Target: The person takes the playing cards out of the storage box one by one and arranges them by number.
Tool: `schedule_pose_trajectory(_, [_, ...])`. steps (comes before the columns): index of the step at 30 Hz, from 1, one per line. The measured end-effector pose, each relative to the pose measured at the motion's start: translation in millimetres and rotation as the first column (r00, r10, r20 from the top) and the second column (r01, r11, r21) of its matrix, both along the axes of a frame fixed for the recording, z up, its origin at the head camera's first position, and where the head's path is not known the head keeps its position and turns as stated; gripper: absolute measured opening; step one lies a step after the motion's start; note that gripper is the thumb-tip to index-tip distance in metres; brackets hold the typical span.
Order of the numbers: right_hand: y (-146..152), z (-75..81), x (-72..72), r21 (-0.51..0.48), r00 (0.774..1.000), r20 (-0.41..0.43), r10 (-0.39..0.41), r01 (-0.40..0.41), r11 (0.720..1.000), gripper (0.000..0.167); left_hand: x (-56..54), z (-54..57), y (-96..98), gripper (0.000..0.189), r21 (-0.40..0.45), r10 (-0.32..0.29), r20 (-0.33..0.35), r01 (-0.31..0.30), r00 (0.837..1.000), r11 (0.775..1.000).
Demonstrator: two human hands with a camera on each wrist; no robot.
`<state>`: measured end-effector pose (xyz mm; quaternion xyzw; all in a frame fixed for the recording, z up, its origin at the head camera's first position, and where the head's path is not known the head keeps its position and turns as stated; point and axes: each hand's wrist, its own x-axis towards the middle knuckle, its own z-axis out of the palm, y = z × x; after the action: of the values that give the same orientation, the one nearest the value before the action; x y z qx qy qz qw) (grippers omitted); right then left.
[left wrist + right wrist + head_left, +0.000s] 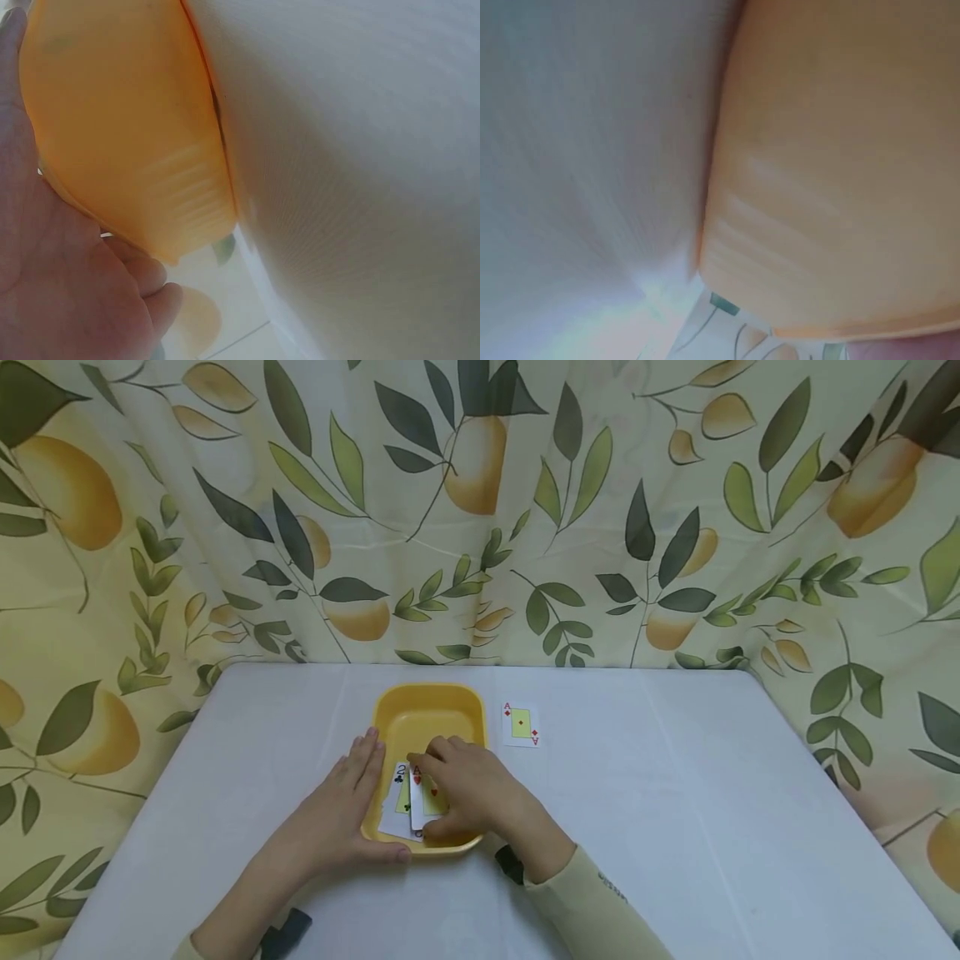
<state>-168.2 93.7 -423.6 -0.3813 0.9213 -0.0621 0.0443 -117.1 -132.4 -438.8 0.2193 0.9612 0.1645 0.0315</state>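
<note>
A yellow plastic tray (429,695) stands on the table, and its outer wall (120,112) fills much of the left wrist view. My left hand (337,814) rests on the tray's left side, fingers straight along the rim and thumb at the front edge. Inside the tray, my right hand (472,785) holds an ace of hearts card (417,797) between fingers at its far edge and thumb at its near edge. Under it lies a two of clubs card (393,818), slightly tilted and partly covered. The right wrist view shows mostly the tray's outer wall (840,172).
An ace of diamonds card (521,725) lies face up on the white table (675,810), right of the tray's far end. Behind the table hangs a curtain (540,543) printed with fruit and leaves.
</note>
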Motion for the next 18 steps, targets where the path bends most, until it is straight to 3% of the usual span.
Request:
schedule_pose_trajectory(10, [4.5,7.8,-4.3,-0.097,0.998,0.06,-0.022,0.028,0.995,0.09,1.0,-1.7,-0.8,0.139,0.009,-0.001,-0.009,0.001,1.0,1.0])
schedule_pose_trajectory(18, [15.0,23.8,-6.7,-0.172,0.997,0.06,-0.041,0.05,0.984,0.089,0.7,-2.2,0.4,0.139,-0.006,0.009,-0.008,-0.009,1.0,1.0])
